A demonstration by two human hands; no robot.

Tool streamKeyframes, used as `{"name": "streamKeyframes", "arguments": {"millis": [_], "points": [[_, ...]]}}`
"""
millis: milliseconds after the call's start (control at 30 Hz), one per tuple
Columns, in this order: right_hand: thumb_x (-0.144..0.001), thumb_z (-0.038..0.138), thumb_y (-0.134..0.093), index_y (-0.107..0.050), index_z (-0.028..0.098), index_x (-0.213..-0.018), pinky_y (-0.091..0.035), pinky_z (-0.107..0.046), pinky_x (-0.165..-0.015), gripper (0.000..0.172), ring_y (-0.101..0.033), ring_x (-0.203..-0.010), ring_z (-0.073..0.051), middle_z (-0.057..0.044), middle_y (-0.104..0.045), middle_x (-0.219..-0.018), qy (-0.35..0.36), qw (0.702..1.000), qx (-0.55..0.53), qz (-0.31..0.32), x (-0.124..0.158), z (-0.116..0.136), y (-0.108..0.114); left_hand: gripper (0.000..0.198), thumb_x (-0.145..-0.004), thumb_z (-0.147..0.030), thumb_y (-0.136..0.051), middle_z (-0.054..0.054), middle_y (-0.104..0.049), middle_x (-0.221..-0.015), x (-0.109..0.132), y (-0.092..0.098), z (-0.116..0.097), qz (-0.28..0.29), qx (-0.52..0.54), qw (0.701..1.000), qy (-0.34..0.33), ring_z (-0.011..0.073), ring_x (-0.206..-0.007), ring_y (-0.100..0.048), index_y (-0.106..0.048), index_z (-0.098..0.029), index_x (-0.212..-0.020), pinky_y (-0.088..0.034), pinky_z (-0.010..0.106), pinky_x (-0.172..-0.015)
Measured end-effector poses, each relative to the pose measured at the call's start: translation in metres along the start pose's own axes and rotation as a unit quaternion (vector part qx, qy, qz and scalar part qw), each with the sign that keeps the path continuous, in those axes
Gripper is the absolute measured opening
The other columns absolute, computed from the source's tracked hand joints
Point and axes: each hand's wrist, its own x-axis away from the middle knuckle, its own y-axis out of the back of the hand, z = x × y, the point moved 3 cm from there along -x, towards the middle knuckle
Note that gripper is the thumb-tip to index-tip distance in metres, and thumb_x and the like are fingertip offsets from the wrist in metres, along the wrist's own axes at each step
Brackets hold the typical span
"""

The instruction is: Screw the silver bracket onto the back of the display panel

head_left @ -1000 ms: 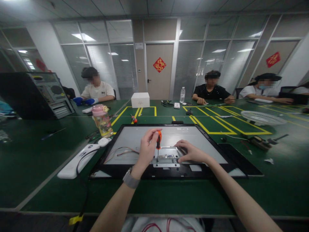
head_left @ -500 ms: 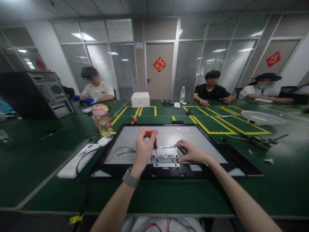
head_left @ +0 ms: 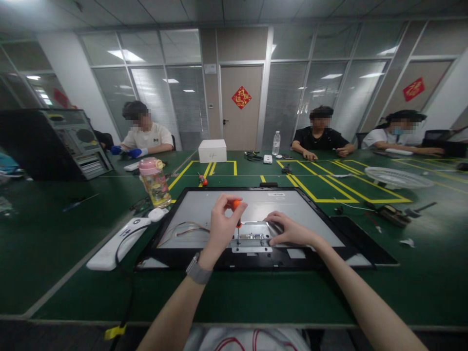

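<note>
My left hand [head_left: 221,229], with a watch on its wrist, is closed on the orange handle of a screwdriver [head_left: 237,204]. The screwdriver stands upright, its shaft reaching down to the left part of a metal bracket [head_left: 252,249]. That silver bracket sits near the front edge of a flat monitor panel [head_left: 197,202], which lies grey back up in a black frame. My right hand [head_left: 288,230] holds the bracket's right end between thumb and fingers. Whether the screwdriver tip is seated in a screw is too small to tell. Thin wires [head_left: 183,229] lie on the panel's left side.
Left of the panel are a pink-lidded bottle [head_left: 155,183], a white power bank [head_left: 119,243] with a black cable, and a computer case [head_left: 54,144]. A black slab [head_left: 365,239] lies at the right. Behind stand a white box [head_left: 212,151] and a water bottle [head_left: 276,143]. Several people sit across the table.
My left hand has shifted slightly right and its fingers have turned about the screwdriver handle, showing more of the orange top. My right hand stays on the bracket.
</note>
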Motion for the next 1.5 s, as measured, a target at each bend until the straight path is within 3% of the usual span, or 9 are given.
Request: {"name": "streamKeyframes", "arguments": {"millis": [267, 500, 633, 833, 1100, 1333, 1500], "points": [[-0.061, 0.054, -0.079, -0.059, 0.022, -0.120, -0.032, -0.045, -0.109, 0.070, -0.045, -0.122, -0.032, -0.010, -0.046, -0.128, -0.017, 1.000, -0.006, 0.006, 0.0013, 0.0013, 0.0010, 0.015, -0.078, -0.026, -0.067, -0.003, -0.051, -0.073, -0.0008, 0.0025, 0.0052, -0.041, 0.002, 0.999, 0.034, 0.0111, -0.066, -0.051, -0.054, -0.018, -0.081, -0.043, 0.023, -0.066], [-0.062, 0.054, -0.078, -0.059, 0.023, -0.119, -0.033, -0.046, -0.109, 0.068, -0.045, -0.122, -0.032, -0.009, -0.046, -0.129, -0.013, 1.000, -0.004, 0.005, 0.0008, 0.0006, 0.0010, 0.016, -0.089, -0.026, -0.054, 0.005, -0.064, -0.095, 0.0009, -0.0015, 0.0048, 0.016, 0.011, 0.999, 0.039, 0.0161, -0.085, -0.061, -0.059, -0.019, -0.102, -0.047, 0.028, -0.079], [-0.062, 0.053, -0.079, -0.059, 0.022, -0.119, -0.034, -0.045, -0.108, 0.068, -0.045, -0.121, -0.031, -0.009, -0.048, -0.126, -0.002, 1.000, -0.002, 0.004, 0.0001, -0.0011, 0.0003, 0.022, -0.094, -0.028, -0.045, 0.006, -0.066, -0.094, 0.0034, -0.0037, 0.0052, 0.053, 0.022, 0.998, 0.040, 0.0169, -0.085, -0.062, -0.060, -0.020, -0.106, -0.048, 0.029, -0.079], [-0.062, 0.055, -0.079, -0.060, 0.022, -0.118, -0.034, -0.044, -0.108, 0.068, -0.045, -0.121, -0.031, -0.009, -0.047, -0.126, -0.007, 1.000, -0.002, 0.003, 0.0006, 0.0018, 0.0009, 0.007, -0.083, -0.027, -0.063, 0.002, -0.053, -0.084, 0.0071, -0.0016, -0.0038, -0.021, -0.042, 0.997, -0.063, 0.0151, -0.079, -0.054, -0.066, -0.020, -0.084, -0.045, 0.026, -0.074], [-0.062, 0.055, -0.078, -0.059, 0.022, -0.120, -0.032, -0.046, -0.109, 0.069, -0.044, -0.123, -0.032, -0.009, -0.047, -0.127, -0.007, 1.000, 0.003, 0.003, 0.0003, 0.0016, 0.0005, 0.024, -0.095, -0.032, -0.041, 0.005, -0.064, -0.090, 0.0067, -0.0035, 0.0033, -0.004, 0.033, 0.998, 0.044, 0.0163, -0.085, -0.061, -0.062, -0.020, -0.099, -0.048, 0.028, -0.078], [-0.062, 0.055, -0.079, -0.059, 0.021, -0.119, -0.033, -0.043, -0.109, 0.070, -0.044, -0.123, -0.031, -0.010, -0.046, -0.126, -0.010, 1.000, 0.001, 0.005, 0.0007, 0.0038, 0.0014, 0.010, -0.084, -0.028, -0.061, 0.003, -0.056, -0.085, 0.0051, -0.0008, 0.0000, -0.057, -0.011, 0.998, -0.016, 0.0151, -0.082, -0.056, -0.063, -0.020, -0.080, -0.046, 0.025, -0.072], [-0.061, 0.056, -0.079, -0.059, 0.023, -0.120, -0.032, -0.046, -0.109, 0.070, -0.043, -0.123, -0.032, -0.009, -0.047, -0.127, -0.011, 1.000, 0.000, 0.005, 0.0009, 0.0036, 0.0014, 0.014, -0.091, -0.027, -0.052, 0.004, -0.059, -0.089, 0.0041, 0.0019, 0.0010, -0.059, -0.007, 0.998, 0.018, 0.0152, -0.084, -0.059, -0.063, -0.019, -0.092, -0.047, 0.026, -0.076]]}}
